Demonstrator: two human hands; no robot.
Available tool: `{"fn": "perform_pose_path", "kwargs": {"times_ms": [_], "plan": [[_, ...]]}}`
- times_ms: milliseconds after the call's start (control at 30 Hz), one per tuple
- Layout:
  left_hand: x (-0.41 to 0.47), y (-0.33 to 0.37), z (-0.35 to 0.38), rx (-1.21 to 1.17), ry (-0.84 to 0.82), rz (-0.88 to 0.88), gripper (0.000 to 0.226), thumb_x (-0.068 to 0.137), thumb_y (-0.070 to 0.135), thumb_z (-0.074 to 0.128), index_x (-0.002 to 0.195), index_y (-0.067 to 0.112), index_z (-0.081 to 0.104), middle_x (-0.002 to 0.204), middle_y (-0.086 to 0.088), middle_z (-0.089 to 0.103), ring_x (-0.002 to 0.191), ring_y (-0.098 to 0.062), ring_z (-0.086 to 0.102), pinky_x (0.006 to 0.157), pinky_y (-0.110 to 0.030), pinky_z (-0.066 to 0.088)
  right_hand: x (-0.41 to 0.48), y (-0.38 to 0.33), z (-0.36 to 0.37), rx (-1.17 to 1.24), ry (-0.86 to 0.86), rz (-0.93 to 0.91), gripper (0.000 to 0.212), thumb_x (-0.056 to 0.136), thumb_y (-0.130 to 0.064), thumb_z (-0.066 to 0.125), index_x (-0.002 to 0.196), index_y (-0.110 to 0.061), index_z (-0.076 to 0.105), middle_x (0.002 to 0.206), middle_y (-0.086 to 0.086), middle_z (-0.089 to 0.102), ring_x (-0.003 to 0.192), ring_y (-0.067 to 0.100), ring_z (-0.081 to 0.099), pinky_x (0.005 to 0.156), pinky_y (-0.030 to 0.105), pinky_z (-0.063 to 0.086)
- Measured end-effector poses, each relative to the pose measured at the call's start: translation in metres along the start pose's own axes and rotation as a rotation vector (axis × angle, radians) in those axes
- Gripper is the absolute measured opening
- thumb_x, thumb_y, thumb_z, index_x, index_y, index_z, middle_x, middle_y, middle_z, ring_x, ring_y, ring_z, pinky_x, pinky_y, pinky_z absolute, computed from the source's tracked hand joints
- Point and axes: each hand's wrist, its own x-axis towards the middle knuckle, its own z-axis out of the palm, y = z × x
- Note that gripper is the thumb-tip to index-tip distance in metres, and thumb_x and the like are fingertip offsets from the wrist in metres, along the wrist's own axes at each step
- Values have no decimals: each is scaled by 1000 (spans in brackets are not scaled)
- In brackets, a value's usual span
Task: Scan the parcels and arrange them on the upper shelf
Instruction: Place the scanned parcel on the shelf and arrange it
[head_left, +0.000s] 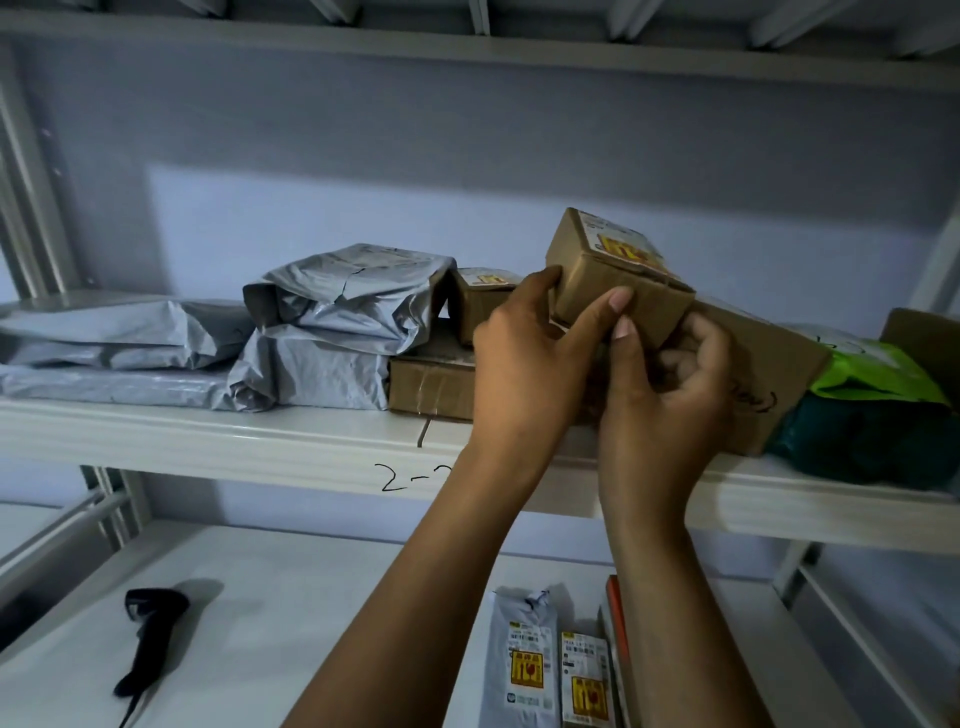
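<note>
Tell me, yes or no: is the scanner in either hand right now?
No: the black scanner lies on the lower shelf, while the left hand and right hand grip the small cardboard box.

Handwritten "2-" on upper shelf edge (260, 441), yellow fragile-symbol sticker (527, 670) on grey parcel (519, 618), small print unreadable

One head-worn wide-angle view was taken at close range, faced forward at the upper shelf (208, 434), with the lower shelf (311, 597) included beneath.
</note>
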Motion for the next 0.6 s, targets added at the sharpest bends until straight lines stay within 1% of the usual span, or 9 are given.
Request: {"fn": "perform_pose_path", "kwargs": {"times_ms": [100,200,267,333,400,467,500,533,600], "plan": [[4,0,5,1,-17,-1,53,88,54,73,125,17,70,80,-1,77,65,-19,73,63,-48,63,4,6,-2,7,6,-30,41,95,-36,70,131,-19,59,100,2,71,88,7,69,75,18,52],[5,0,7,-41,-24,-35,48,90,48,75,125,16,72,66,-2,72,54,-22,68,56,-47,60,7,10,-3,-1,-7,-41,46,96,-34,71,137,-17,60,99,2,72,87,9,70,74,17,53],[3,-1,6,-40,-19,-34,39,91,45,76,118,17,75,66,0,71,53,-18,67,54,-42,58,9,12,-4,-13,-13,-35,41,95,-34,72,134,-21,62,97,1,72,85,9,70,72,17,53],[-2,-1,5,-37,-5,-34,26,92,40,76,108,20,78,68,1,73,55,-17,68,54,-43,58,10,14,-5,-43,-18,-32,35,95,-34,72,128,-28,62,94,0,72,82,7,69,70,17,52],[-7,-3,3,-59,31,-62,16,92,34,77,100,20,79,69,-2,75,52,-18,67,52,-40,57,9,18,-6,-95,-62,-33,34,94,-36,71,126,-27,63,90,-2,70,80,8,67,68,21,51],[-11,-6,2,-70,101,-96,15,91,30,79,91,15,78,65,-5,73,49,-16,65,48,-31,51,6,21,-6,-155,-126,-43,38,93,-39,70,127,-22,63,85,-4,67,76,12,66,64,24,47],[-12,-8,1,-58,132,-102,17,90,30,80,87,13,78,64,-3,73,49,-13,65,48,-27,50,5,23,-6,-182,-154,-58,39,93,-40,70,126,-20,63,83,-6,66,75,12,65,62,23,46],[-12,-11,1,-39,149,-104,18,90,31,80,85,13,78,65,-1,74,51,-11,66,49,-25,50,4,25,-6,-207,-172,-73,39,93,-40,70,125,-19,64,80,-8,64,73,11,64,60,21,43],[-14,-16,0,-3,174,-96,21,89,36,80,83,16,77,66,4,73,54,-11,66,52,-28,50,4,29,-6,-236,-191,-79,38,93,-39,71,125,-18,65,75,-13,60,68,3,59,57,12,37]]}}
